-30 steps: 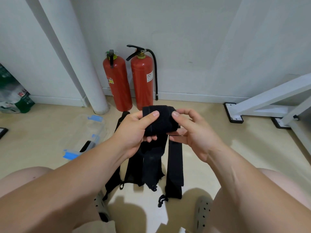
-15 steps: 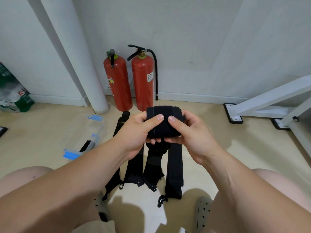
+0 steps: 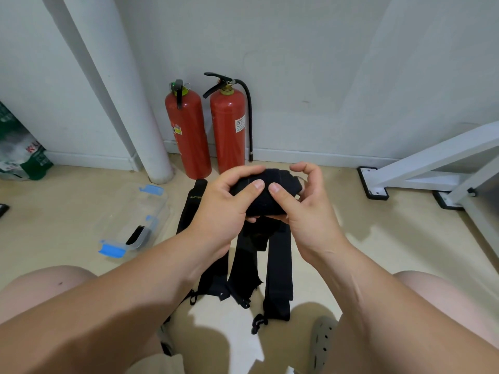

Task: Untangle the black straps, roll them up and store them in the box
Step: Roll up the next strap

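A rolled black strap [image 3: 280, 182] is held above the floor between both hands. My left hand [image 3: 224, 209] grips its left side, thumb on top. My right hand [image 3: 305, 209] holds its right side, thumb pressing the front, fingers curled behind. The strap's loose tail [image 3: 247, 268] hangs down from the roll. Other black straps [image 3: 278, 268] lie flat on the floor beneath, one [image 3: 193, 203] stretching toward the extinguishers. A clear plastic box with blue clips [image 3: 132, 220] sits on the floor to the left, with a dark item inside.
Two red fire extinguishers [image 3: 189, 133] stand against the wall beside a white pillar [image 3: 135, 103]. A white metal frame [image 3: 432, 163] occupies the right. A green bag [image 3: 19, 149] sits at the far left. My knees and grey clogs [image 3: 321, 344] are below.
The roll has grown as the hands turned it, taking up more of the hanging strap. My right fingers have come up over the roll's right end.
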